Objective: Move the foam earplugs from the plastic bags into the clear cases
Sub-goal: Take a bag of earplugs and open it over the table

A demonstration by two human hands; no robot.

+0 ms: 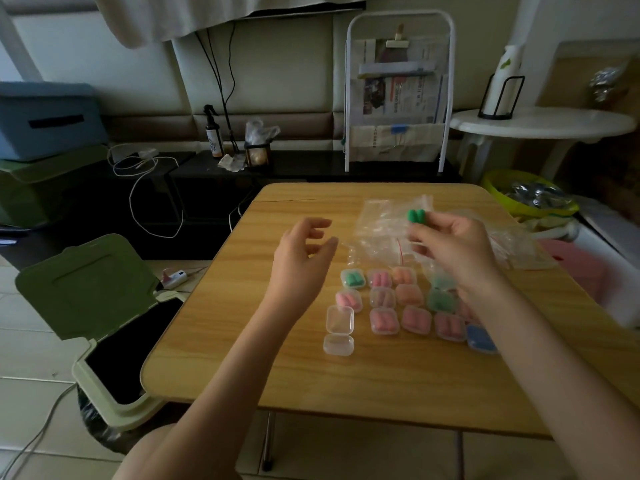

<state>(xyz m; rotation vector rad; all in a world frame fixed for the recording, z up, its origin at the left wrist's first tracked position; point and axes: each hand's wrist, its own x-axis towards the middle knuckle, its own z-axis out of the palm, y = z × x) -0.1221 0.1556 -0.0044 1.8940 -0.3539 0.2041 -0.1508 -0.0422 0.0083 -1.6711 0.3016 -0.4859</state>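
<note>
Two green foam earplugs [416,215] sit pinched in the right hand [453,251]; the left hand [301,261] hovers relaxed, empty, above the wooden table [242,341].

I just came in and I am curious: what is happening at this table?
A person is packing foam earplugs into small clear cases. The right hand pinches a green pair of earplugs above the plastic bags; the left hand hovers open. Most cases on the wooden table are filled; two empty cases wait at the left.

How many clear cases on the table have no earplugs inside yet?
2: one empty case and another empty case just nearer, both at the left end of the grid. The right arm may hide others.
</note>
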